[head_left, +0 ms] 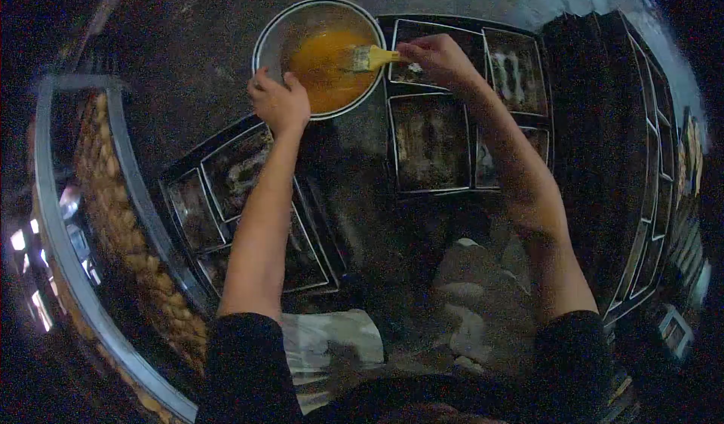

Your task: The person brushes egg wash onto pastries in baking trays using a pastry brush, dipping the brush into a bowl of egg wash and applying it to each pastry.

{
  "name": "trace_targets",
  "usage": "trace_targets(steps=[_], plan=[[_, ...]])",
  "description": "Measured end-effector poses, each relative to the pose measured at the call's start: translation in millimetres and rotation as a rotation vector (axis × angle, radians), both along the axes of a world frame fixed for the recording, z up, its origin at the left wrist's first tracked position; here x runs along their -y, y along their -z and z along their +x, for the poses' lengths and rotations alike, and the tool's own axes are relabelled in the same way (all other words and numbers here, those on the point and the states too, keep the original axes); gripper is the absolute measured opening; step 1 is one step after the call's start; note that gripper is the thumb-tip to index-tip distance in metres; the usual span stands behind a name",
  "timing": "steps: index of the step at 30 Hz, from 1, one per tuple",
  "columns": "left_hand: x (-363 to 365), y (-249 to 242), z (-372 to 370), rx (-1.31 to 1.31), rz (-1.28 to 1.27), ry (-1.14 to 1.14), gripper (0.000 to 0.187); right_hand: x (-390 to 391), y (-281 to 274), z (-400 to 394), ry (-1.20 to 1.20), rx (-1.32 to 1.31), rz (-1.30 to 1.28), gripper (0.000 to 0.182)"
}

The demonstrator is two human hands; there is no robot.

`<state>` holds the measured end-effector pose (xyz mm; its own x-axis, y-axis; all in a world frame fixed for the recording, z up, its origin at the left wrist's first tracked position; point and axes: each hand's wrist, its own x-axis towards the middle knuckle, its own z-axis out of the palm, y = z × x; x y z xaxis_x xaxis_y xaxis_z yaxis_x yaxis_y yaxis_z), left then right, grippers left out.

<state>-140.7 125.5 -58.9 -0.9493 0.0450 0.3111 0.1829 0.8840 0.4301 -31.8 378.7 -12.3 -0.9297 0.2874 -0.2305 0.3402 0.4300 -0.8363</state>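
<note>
A round metal bowl [276, 38] with orange-yellow liquid [320, 51] in it is at the top centre of the head view. My left hand [279, 106] grips its lower left rim, the thumb reaching over the inside. Between the fingers of my right hand [443, 58] is the yellow handle of a flat brush [375, 58]. The bristles point left, over the liquid near the bowl's right side. Below the brush hand lies a dark tray split into rectangular compartments [431, 143], its bottoms stained and streaked.
Another dark compartment tray [260, 217] lies beneath my left forearm. On the right, a tall stack of similar dark trays [592, 160] rises. Along the left runs a metal-framed tray of small rounded brown pieces [124, 205]. A pale cloth [339, 337] shows near my body.
</note>
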Motion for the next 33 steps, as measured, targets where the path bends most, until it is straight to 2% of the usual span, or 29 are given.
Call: trace_targets(steps=[3,5,6,9,11,13,14,16,19,23,25,26,29,32,33], plan=[[-1,0,2,-0.044,-0.069,-0.047,0.044,-4,1,14,0.064,-0.076,-0.229,0.041],[4,2,-2,-0.038,-0.055,0.021,0.045,-9,-5,32,0.115,-0.090,-0.385,0.040],[5,4,-3,-0.077,-0.068,0.054,0.046,-17,-21,42,0.105,0.049,-0.367,0.037],[4,9,-4,-0.170,-0.203,0.027,0.049,-34,-31,80,0.175,-0.201,-0.788,0.032],[0,2,1,-0.246,-0.298,0.027,0.049,-48,-50,115,0.242,-0.246,-0.587,0.029],[-3,-11,4,-0.307,-0.399,0.137,0.047,-73,-72,161,0.285,-0.092,-0.777,0.036],[-7,-16,7,-0.338,-0.450,0.192,0.047,-74,-78,182,0.396,-0.105,-0.763,0.035],[-25,-28,19,-0.318,-0.338,0.340,0.046,-67,-80,224,0.616,-0.133,-0.731,0.034],[-61,-33,37,-0.277,-0.195,0.539,0.048,-57,-51,282,0.639,-0.158,-0.306,0.029],[-93,-29,61,-0.220,-0.091,0.726,0.052,-36,-1,322,0.720,-0.036,-0.019,0.026],[-96,-21,65,-0.267,-0.177,0.695,0.054,-27,24,319,0.688,0.002,0.216,0.028],[-95,-16,67,-0.287,-0.226,0.678,0.055,-27,29,314,0.691,0.137,0.172,0.030],[-98,3,59,-0.271,-0.288,0.613,0.060,-26,78,298,0.514,0.002,0.367,0.028],[-100,-7,67,-0.238,-0.326,0.571,0.064,-24,81,276,0.616,0.057,0.180,0.026],[-101,-9,67,-0.230,-0.332,0.576,0.065,-25,72,274,0.565,0.089,0.313,0.025]])
